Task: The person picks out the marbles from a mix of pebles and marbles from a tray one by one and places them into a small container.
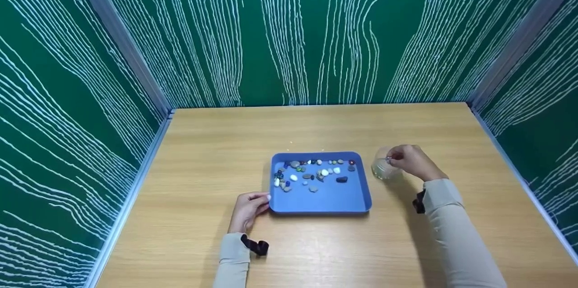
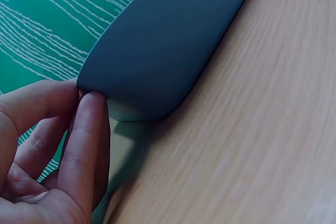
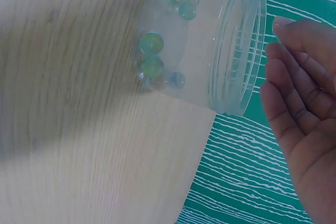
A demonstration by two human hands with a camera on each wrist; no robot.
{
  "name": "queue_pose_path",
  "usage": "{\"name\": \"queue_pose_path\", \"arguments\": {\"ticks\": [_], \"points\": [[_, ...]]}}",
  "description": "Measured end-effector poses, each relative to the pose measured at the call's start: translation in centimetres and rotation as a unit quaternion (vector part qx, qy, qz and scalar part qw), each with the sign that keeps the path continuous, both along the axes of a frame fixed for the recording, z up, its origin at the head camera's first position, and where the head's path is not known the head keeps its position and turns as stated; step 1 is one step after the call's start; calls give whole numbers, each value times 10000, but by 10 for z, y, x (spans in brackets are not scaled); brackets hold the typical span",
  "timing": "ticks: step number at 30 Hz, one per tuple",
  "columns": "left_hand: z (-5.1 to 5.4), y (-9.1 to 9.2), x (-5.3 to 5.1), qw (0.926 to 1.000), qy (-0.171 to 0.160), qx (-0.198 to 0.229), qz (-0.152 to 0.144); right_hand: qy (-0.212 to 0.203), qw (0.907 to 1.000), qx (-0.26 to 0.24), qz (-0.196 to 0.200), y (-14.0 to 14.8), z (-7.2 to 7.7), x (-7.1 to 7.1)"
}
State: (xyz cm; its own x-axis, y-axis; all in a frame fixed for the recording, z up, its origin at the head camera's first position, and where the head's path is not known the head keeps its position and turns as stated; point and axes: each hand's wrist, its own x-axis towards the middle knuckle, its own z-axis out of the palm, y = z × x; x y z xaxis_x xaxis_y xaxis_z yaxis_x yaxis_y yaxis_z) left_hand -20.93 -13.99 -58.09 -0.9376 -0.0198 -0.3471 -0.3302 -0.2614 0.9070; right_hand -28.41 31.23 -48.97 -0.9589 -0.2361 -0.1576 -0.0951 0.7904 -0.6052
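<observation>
My left hand [image 1: 246, 210] pinches the left front corner of a blue tray [image 1: 320, 204], its thumb at the rim. The left wrist view shows the left fingers [image 2: 79, 145] against the tray's outer wall [image 2: 157, 40]. On the tray lie several pebbles and glass marbles in mixed colours. My right hand [image 1: 415, 161] hovers at the mouth of a clear jar [image 1: 384, 170]. In the right wrist view its fingers are loosely bent just above the jar's threaded rim [image 3: 239, 51], with nothing visible between them. Several greenish marbles [image 3: 152, 43] and a bluish marble [image 3: 178, 80] lie at the jar's bottom.
The jar stands upright on the wooden table [image 1: 203, 152], right of the tray. A few tiny pale bits [image 1: 289, 148] lie behind the tray. Green panels [image 1: 311, 30] with white wavy lines enclose the table at the back and both sides.
</observation>
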Motion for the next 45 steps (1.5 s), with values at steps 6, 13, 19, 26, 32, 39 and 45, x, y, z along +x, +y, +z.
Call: {"name": "queue_pose_path", "arguments": {"ticks": [6, 13, 19, 26, 32, 39, 45], "points": [[0, 1, 1, 10000, 5, -43, 26, -43, 10000, -17, -37, 3, 1, 1], [0, 0, 1, 10000, 87, 7, -32, 109, 9999, 9, -40, 4, 2, 3], [0, 0, 0, 9999, 96, -47, -58, 431, 9991, 40, 16, 6, 0, 5], [-1, -1, 0, 10000, 62, -33, -16, 257, 9996, 25, -92, 7, 0, 5], [-1, 0, 0, 10000, -7, -68, 11, 352, 9994, 45, -52, 9, 0, 7], [2, 1, 0, 10000, -55, -77, -26, 218, 9997, 63, -132, 10, 0, 8], [3, 0, 1, 10000, -5, 8, -92, 436, 9990, 45, -30, 11, -1, 9]]}}
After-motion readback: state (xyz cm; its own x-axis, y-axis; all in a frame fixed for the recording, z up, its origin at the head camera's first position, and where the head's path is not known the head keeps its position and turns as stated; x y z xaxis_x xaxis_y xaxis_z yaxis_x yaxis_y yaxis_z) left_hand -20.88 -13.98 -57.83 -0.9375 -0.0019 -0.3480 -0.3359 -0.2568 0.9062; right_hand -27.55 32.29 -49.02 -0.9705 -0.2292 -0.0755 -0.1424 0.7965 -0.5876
